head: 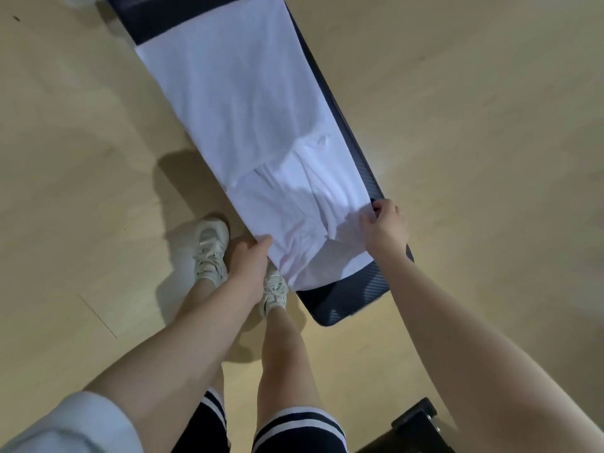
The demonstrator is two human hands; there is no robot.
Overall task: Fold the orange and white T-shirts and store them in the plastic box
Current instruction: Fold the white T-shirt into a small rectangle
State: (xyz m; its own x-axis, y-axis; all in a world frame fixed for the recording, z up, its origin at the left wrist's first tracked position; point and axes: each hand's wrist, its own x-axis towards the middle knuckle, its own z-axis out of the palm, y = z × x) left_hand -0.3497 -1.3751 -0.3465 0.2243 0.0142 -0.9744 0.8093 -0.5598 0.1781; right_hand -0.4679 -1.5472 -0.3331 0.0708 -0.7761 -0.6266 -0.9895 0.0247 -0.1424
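A white T-shirt [242, 103] lies stretched lengthwise along a narrow dark bench [346, 295], folded into a long strip with its sleeves tucked in near me. My left hand [250, 259] pinches the near left corner of the shirt at the bench's edge. My right hand [385, 228] grips the near right corner. The cloth between my hands is creased. No orange T-shirt and no plastic box are in view.
The bench runs away from me over a light wooden floor [81, 142]. My legs and white sneakers [209, 250] stand at its near left side. A dark object [415, 426] sits on the floor at the bottom right.
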